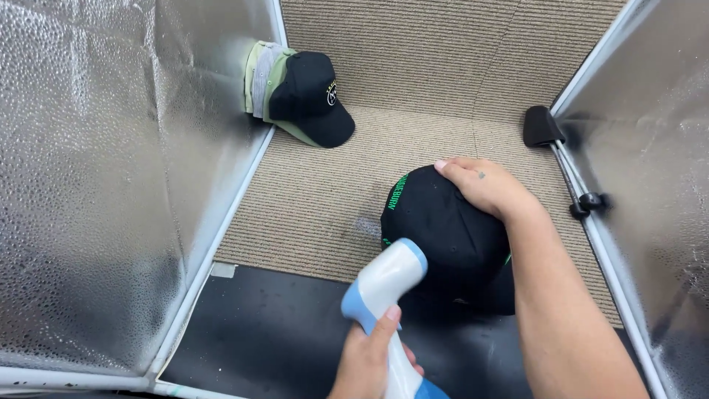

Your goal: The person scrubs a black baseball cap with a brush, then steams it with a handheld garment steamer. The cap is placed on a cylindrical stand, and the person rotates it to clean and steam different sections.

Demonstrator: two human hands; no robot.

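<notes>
Black fabric cap (443,229) under right hand (484,188), left hand (369,358) gripping smooth plastic steamer (384,288)

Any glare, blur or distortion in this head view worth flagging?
Head view: the silver panel on the left throws soft, mottled glare; the right panel is darker. Straight frame edges bow slightly, a wide-lens effect. The black cap loses surface detail in shadow. The white-and-blue handheld device looks sharp, without motion blur.
</notes>
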